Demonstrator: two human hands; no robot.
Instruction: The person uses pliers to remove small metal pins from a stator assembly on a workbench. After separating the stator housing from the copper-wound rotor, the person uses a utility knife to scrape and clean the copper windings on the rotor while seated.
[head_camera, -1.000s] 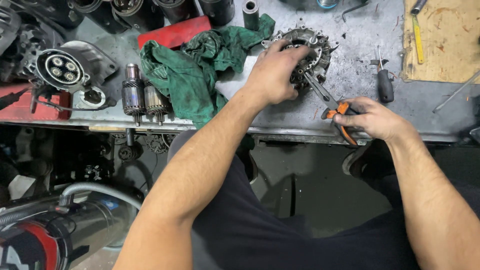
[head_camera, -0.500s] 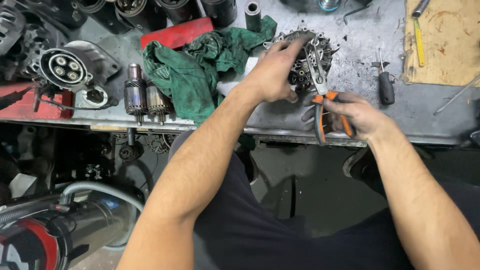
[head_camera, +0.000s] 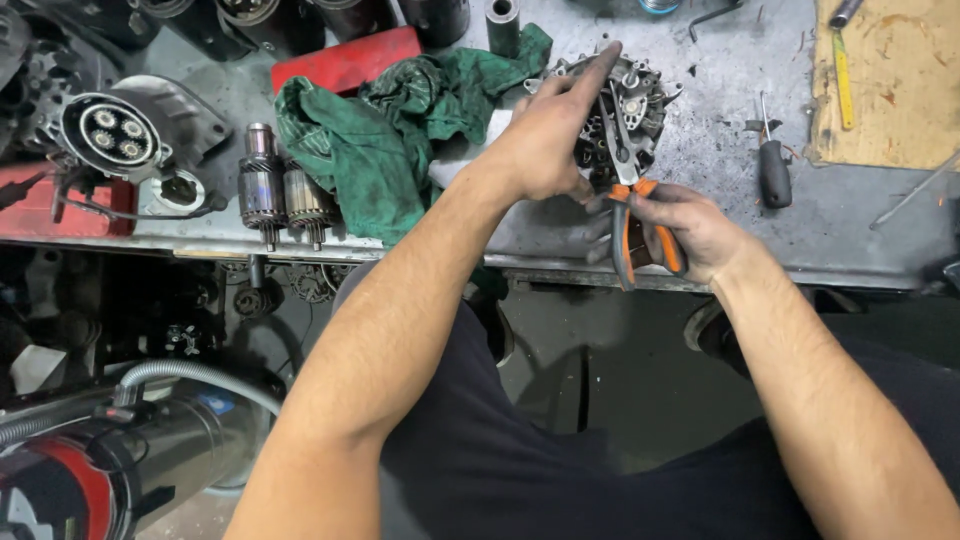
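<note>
Two hands busy at bench edge, centre-right of frame. Right hand clenched on orange-handled pliers, nose pointing up into the alternator housing. Left hand grips that housing, index finger extended over its top. Green rag left of it; black-handled screwdriver right; armature further left.

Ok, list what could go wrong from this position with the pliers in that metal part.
1. The left hand grips the round metal housing right beside the pliers; if the tips slip, they could jab the fingers.
2. The housing sits on a grimy bench held by one hand only, so a hard pull by the right hand might twist or tip it.
3. The green rag lies against the housing and could snag.
</note>
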